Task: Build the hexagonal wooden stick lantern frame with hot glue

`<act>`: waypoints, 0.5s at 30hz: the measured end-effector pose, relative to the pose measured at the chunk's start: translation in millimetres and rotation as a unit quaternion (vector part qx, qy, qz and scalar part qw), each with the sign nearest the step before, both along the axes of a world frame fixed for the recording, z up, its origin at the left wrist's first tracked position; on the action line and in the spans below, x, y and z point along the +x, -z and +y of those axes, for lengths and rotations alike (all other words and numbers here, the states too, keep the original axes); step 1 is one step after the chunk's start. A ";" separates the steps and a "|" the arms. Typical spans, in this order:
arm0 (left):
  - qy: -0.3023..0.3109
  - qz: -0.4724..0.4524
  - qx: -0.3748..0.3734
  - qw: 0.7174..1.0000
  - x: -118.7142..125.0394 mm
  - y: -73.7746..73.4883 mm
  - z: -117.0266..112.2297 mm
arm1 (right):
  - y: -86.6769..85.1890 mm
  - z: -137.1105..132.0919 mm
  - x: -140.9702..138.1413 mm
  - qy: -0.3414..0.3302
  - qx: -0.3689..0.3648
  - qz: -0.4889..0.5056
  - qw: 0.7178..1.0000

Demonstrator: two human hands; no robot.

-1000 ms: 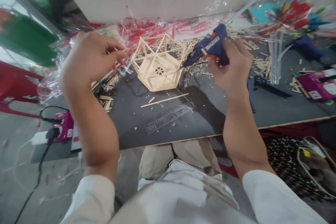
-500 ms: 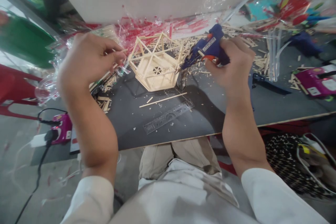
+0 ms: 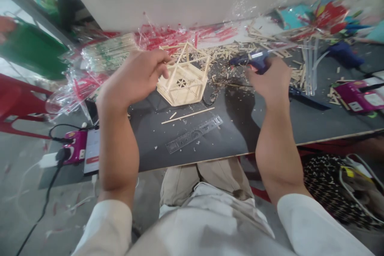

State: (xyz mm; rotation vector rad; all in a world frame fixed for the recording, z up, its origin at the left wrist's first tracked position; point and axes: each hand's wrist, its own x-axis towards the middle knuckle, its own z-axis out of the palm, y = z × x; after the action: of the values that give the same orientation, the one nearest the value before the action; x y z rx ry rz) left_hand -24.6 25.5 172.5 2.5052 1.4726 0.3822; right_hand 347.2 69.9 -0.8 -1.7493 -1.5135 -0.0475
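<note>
A hexagonal frame of thin wooden sticks [image 3: 189, 92], with a solid base and a small star-shaped opening, sits on the dark tabletop. My left hand [image 3: 141, 72] reaches over its upper left corner, thumb and fingers pinched together. What they hold is hidden, and I cannot tell whether they grip the frame. To the right of the frame, my right hand [image 3: 271, 78] is wrapped round a blue hot glue gun [image 3: 259, 61], its nozzle pointing left above scattered stick pieces. In front of the frame lie a long thin stick [image 3: 189, 115] and a clear plastic ruler [image 3: 195, 134].
Short stick offcuts [image 3: 225, 50] and red plastic wrappers [image 3: 180, 34] cover the back. A second blue glue gun [image 3: 345, 54], clear glue sticks [image 3: 310, 68] and a magenta power box [image 3: 357, 96] are at right. A phone [image 3: 91, 152] and another magenta box [image 3: 73, 146] stand at left.
My left hand has moved right, from beside the frame to its upper left corner. My right hand has lowered the glue gun and drawn it away from the frame.
</note>
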 end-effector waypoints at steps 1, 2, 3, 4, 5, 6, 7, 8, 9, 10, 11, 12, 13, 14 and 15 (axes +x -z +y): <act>-0.001 -0.002 -0.008 1.000 1.3 0.8 0.0 | 3.1 1.6 1.5 0.053 -0.034 0.013 0.998; -0.002 -0.007 -0.014 1.000 2.5 1.5 -0.1 | 3.7 2.3 0.6 0.097 -0.066 0.023 0.993; -0.001 -0.014 -0.016 1.000 3.5 2.1 -0.3 | 1.9 2.3 -2.4 0.139 -0.091 0.029 0.986; -0.001 -0.021 -0.012 1.000 4.4 2.6 -0.7 | -2.0 1.6 -7.0 0.152 -0.111 0.022 0.982; 0.001 -0.027 -0.011 1.000 5.2 3.1 -1.1 | -7.7 0.2 -12.8 0.157 -0.120 0.013 0.980; 0.002 -0.031 -0.010 0.999 5.9 3.5 -1.5 | -14.8 -1.8 -19.5 0.156 -0.115 0.004 0.981; 0.003 -0.032 -0.009 0.999 6.6 3.9 -1.8 | -22.9 -4.7 -26.8 0.147 -0.102 -0.001 0.984; 0.005 -0.030 -0.011 0.999 7.3 4.4 -1.8 | -31.7 -8.5 -34.8 0.112 -0.077 0.000 0.991; 0.007 -0.027 -0.013 1.000 8.0 5.0 -1.5 | -40.8 -13.2 -43.6 0.044 -0.038 0.000 0.998; 0.011 -0.024 -0.014 1.000 8.8 5.7 -0.7 | -50.2 -18.8 -53.3 -0.030 0.000 0.010 0.999; 0.016 -0.023 -0.015 0.999 9.7 6.5 0.5 | -59.6 -25.0 -63.8 -0.096 0.029 0.019 0.995; 0.021 -0.022 -0.016 0.999 10.8 7.5 1.9 | -69.1 -31.4 -75.1 -0.156 0.046 0.021 0.986; 0.028 -0.021 -0.019 0.999 11.9 8.4 3.4 | -78.5 -37.5 -86.7 -0.202 0.053 0.012 0.978; 0.033 -0.021 -0.021 0.999 13.1 9.4 4.8 | -88.0 -42.8 -98.1 -0.234 0.057 0.006 0.970; 0.037 -0.019 -0.025 0.999 14.3 10.1 5.8 | -97.5 -47.0 -108.6 -0.266 0.038 -0.007 0.963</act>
State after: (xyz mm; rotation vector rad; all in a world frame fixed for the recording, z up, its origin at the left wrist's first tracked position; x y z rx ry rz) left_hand -10.2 31.3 162.3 2.4918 1.3540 0.3732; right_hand 238.6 22.9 96.6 -1.2365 -1.9163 0.1543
